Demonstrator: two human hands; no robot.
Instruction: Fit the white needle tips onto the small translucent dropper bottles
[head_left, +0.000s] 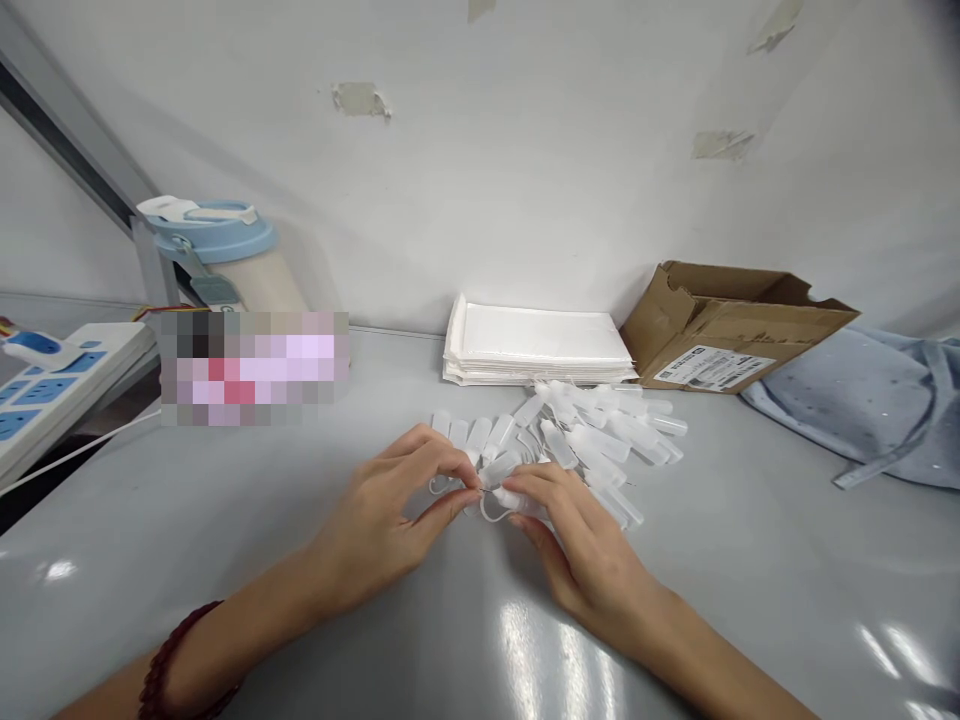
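Observation:
Small translucent plastic bottles (598, 443) lie in a loose pile on the grey table (360, 650), just beyond my hands. My left hand (397, 505) is closed in a pinch between thumb and forefinger at a thin dark needle-like tip. Facing it, my right hand (581, 540) grips a small bottle (510, 500) between thumb and fingers. A curved white strap hangs in a loop below that bottle, between the two hands. The fingertips of both hands nearly meet, and the right fingers partly hide the bottle.
White padded envelopes (540, 340) are stacked by the wall behind the pile. An open cardboard box (727, 330) and a blue fabric item (862, 410) lie at the right. At the left are a blue-lidded tumbler (247, 260), a blurred-out item and a power strip (67, 390).

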